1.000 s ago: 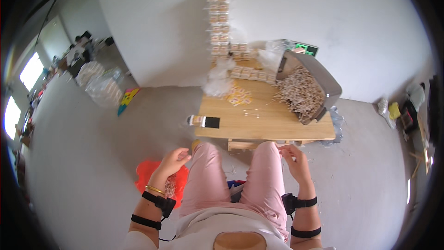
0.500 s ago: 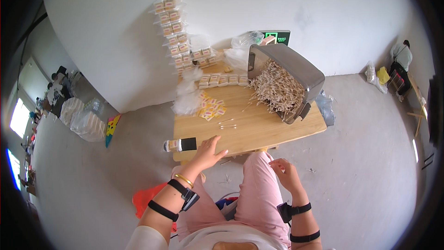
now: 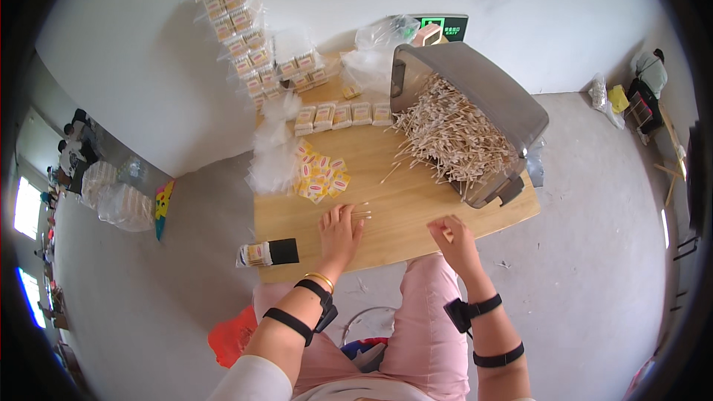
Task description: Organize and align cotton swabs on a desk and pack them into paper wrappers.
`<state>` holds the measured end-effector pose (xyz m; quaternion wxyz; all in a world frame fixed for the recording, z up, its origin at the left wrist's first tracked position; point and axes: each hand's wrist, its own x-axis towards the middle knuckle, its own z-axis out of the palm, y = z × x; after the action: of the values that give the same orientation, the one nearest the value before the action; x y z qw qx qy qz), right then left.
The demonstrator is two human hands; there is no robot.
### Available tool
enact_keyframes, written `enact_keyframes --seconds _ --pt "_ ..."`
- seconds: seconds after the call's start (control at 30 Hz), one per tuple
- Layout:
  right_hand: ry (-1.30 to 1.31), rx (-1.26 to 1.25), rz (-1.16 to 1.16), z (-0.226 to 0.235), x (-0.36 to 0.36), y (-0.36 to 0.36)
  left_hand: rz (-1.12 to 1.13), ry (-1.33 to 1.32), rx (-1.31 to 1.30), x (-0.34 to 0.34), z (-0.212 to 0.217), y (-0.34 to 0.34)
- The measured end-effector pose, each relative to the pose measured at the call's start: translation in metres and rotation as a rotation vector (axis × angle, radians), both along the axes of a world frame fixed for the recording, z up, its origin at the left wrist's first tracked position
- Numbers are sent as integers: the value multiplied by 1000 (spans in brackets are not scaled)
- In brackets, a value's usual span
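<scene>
My left hand (image 3: 340,235) lies palm down on the wooden table (image 3: 401,234), its fingers stretched out beside a few loose cotton swabs (image 3: 362,214). The fingertips partly cover the swabs, and I cannot tell whether they touch them. Over the table's front edge, my right hand (image 3: 455,243) has its fingers curled in toward the thumb; whatever is in them, if anything, is hidden. A tipped grey plastic bin (image 3: 490,82) on the right spills a large heap of cotton swabs (image 3: 453,130). Yellow and white printed cards (image 3: 323,177) are scattered beyond my left hand.
Clear plastic bags (image 3: 273,163) lie by the cards. Swab packs (image 3: 342,115) form a row behind them, and bagged packs (image 3: 234,22) are stacked tall at back left. One pack (image 3: 256,254) sits with a black strip at the near left corner. People are in the distance.
My left hand has moved forward to the loose swabs. My right hand has risen from beside my knee to the table edge. The view has shifted closer to the table.
</scene>
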<state>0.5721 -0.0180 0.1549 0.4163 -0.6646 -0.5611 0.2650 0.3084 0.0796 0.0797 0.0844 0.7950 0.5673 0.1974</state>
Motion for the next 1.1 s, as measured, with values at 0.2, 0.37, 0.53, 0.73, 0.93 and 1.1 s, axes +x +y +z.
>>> enact_keyframes --seconds 0.2,0.37,0.53,0.73,0.93,1.1 --pt "-390 86 -29 -26 -8 101 -87 -111 -1 -21 11 7" --pt "-784 338 7 -44 -17 162 -46 -144 74 -25 5 14" --pt "-932 223 149 -47 -14 189 -57 -159 66 -27 1 15" --pt "-680 211 293 -56 -50 180 -68 -154 57 -30 5 15" --pt "-472 191 290 -63 -75 149 -83 -192 72 -25 2 16" --pt "-384 216 269 -63 -70 134 -68 -154 48 -23 6 17"
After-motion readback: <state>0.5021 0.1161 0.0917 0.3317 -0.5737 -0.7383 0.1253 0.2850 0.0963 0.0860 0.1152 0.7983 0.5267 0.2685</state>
